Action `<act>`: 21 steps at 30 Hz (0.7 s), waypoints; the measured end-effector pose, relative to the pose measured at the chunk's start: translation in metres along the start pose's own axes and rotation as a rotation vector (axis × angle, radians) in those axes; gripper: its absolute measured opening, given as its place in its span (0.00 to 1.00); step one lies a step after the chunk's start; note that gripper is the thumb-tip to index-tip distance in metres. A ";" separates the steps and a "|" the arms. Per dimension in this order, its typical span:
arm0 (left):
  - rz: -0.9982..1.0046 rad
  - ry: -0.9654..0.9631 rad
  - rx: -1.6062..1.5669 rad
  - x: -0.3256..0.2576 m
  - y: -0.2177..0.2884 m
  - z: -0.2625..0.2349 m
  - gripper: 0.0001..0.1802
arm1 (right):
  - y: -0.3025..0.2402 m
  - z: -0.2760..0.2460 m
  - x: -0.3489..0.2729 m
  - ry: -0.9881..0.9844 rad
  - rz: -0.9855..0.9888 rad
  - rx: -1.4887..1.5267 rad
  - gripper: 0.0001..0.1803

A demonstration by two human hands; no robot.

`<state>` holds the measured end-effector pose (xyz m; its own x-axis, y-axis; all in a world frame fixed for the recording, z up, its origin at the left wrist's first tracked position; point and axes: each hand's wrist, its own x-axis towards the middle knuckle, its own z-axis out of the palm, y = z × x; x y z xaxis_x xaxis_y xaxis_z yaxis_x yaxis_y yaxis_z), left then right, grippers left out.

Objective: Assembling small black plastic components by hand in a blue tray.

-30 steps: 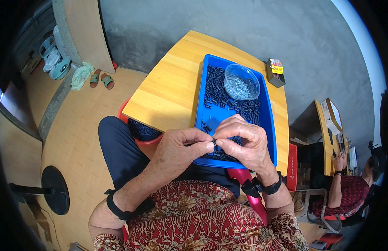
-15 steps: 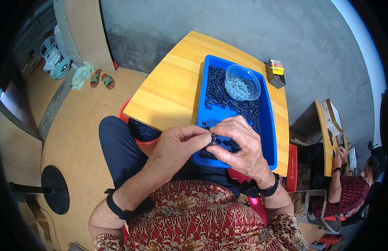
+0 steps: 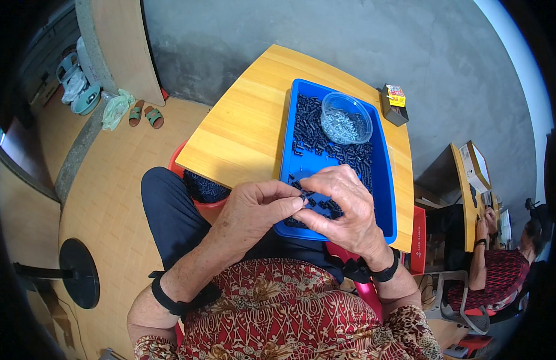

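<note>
Over the near end of a blue tray (image 3: 387,180), my left hand (image 3: 257,207) and my right hand (image 3: 344,207) meet at the fingertips. Between my left thumb and forefinger is a small black part (image 3: 304,197), mostly hidden by the fingers. The right thumb and forefinger close in on the same spot; whether they grip the part or something tiny cannot be told. Many short black plastic parts (image 3: 311,129) fill the far side of the tray, and a few lie loose beneath my hands. A clear round tub (image 3: 348,118) of small silvery metal pieces, perhaps screws, rests on them.
The tray stands on a yellow wooden table (image 3: 242,126). Behind it is a dark box (image 3: 395,111) with a yellow packet. A red tub (image 3: 209,201) of black parts sits under the table's left edge. At right, another person (image 3: 494,273) works at a second table.
My right thumb has shifted slightly up and left, closer to the left fingertips. The left hand and the tray stay nearly where they were.
</note>
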<state>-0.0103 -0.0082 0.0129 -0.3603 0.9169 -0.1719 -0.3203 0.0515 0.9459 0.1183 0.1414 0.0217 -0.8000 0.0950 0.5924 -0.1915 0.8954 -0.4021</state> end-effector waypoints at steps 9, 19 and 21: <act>0.052 0.047 -0.015 0.003 -0.003 0.000 0.17 | 0.002 -0.001 0.000 -0.008 -0.061 -0.092 0.20; -0.034 0.008 0.025 0.001 0.003 -0.003 0.14 | 0.002 0.001 -0.001 0.000 -0.047 -0.073 0.18; -0.015 -0.044 0.063 0.001 0.003 -0.003 0.14 | 0.002 0.002 -0.001 0.000 -0.050 -0.079 0.18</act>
<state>-0.0142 -0.0084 0.0145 -0.3165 0.9323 -0.1751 -0.2694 0.0886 0.9589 0.1174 0.1420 0.0190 -0.7905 0.0498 0.6104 -0.1855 0.9304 -0.3162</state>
